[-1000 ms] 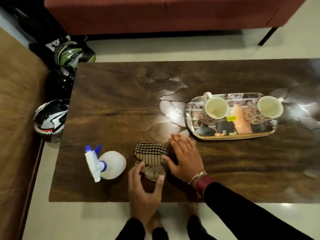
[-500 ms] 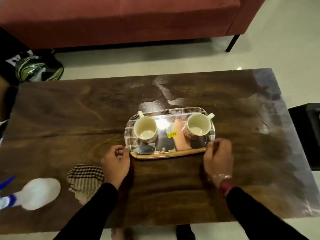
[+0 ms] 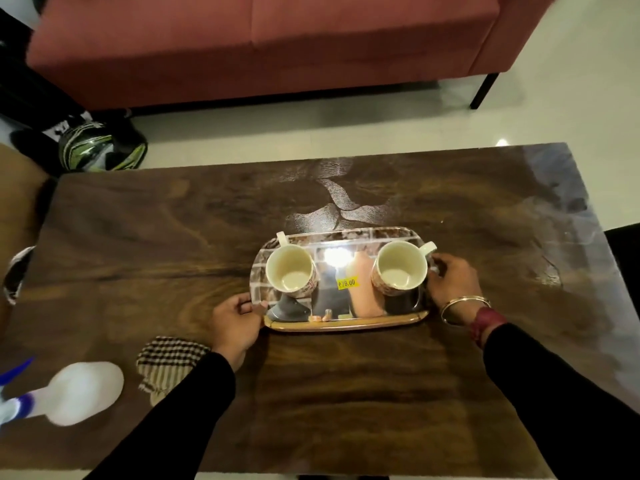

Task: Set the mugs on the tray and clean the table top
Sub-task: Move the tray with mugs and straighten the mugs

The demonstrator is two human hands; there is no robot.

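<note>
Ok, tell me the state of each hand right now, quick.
Left hand: closed, gripping the left end of the tray.
Right hand: closed, gripping the tray's right end.

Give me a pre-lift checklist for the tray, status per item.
1. Left mug and right mug on the tray: ok.
2. Both mugs upright: ok.
3. Left hand grips the tray's near-left corner: ok.
4. Right hand grips the tray's right edge: cannot tell; its fingers curl right by the right mug's handle.
5. Cloth and bottle apart from the tray: ok, both lie off to its left.
</note>
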